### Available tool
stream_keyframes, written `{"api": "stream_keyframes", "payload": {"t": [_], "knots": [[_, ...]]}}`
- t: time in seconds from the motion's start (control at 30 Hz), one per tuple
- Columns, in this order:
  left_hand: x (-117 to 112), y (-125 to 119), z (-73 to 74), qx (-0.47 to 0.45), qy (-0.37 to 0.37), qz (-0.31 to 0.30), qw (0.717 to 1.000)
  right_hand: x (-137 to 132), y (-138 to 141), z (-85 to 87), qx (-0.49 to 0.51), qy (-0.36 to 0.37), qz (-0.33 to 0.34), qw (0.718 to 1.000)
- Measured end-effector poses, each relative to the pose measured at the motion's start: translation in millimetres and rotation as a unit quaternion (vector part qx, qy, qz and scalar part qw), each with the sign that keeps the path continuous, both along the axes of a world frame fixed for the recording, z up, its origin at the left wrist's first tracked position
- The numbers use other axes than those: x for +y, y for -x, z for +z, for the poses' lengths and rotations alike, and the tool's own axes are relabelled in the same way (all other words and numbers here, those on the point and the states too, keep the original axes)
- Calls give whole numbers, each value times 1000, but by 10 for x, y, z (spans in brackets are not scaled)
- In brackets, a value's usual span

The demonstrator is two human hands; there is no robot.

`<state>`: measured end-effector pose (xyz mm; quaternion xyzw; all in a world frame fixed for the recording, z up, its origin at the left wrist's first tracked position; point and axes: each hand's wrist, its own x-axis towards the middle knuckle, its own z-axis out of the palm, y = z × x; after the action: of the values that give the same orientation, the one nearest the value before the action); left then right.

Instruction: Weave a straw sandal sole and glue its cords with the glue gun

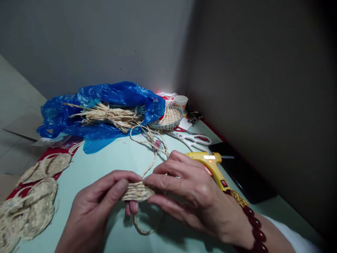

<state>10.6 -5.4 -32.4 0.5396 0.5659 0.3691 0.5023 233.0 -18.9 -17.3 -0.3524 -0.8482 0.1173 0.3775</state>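
Between my hands is a small woven straw piece (139, 191) made of coiled rows of twisted cord. My left hand (102, 200) pinches its left end, thumb in front and fingertips showing beneath. My right hand (184, 186) grips the right end and upper edge between thumb and fingers. From the top of the piece a straw cord (149, 168) runs back over the table in loose loops, and another loop of cord hangs below it. A yellow glue gun (214, 165) lies just beyond my right hand, its small light lit.
A blue plastic bag (118, 93) with a bundle of dry straw (110, 115) lies at the back. Near it are a woven basket (171, 118), a paper cup (181, 101) and white-handled scissors (193, 140). A black tablet-like slab (250, 175) is on the right; woven straw pieces (40, 207) lie left.
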Motion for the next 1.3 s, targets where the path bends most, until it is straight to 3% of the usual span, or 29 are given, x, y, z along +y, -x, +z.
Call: {"api": "stream_keyframes", "payload": {"t": [0.1,0.33,0.53,0.67,0.83,1.03,1.2,1.3], "knots": [[44,58,3,-22,30,-30,999,13,-30,6,4,12,12,1000],[84,-14,61,73,-40,-153,985,35,-65,51,-1,63,38,997],[7,-125,41,78,-32,-116,990,60,-63,17,-2,76,73,994],[-7,-116,3,85,-87,-119,985,85,-55,-5,5,61,90,994],[-55,-196,38,66,-126,-57,988,112,-74,-20,14,38,90,995],[-94,-222,75,38,-78,-61,994,133,-104,5,25,-2,96,995],[-87,-157,94,9,-24,-100,995,128,-109,15,23,-33,88,995],[-76,-169,105,3,-46,-78,996,118,-115,14,20,-24,87,996]]}}
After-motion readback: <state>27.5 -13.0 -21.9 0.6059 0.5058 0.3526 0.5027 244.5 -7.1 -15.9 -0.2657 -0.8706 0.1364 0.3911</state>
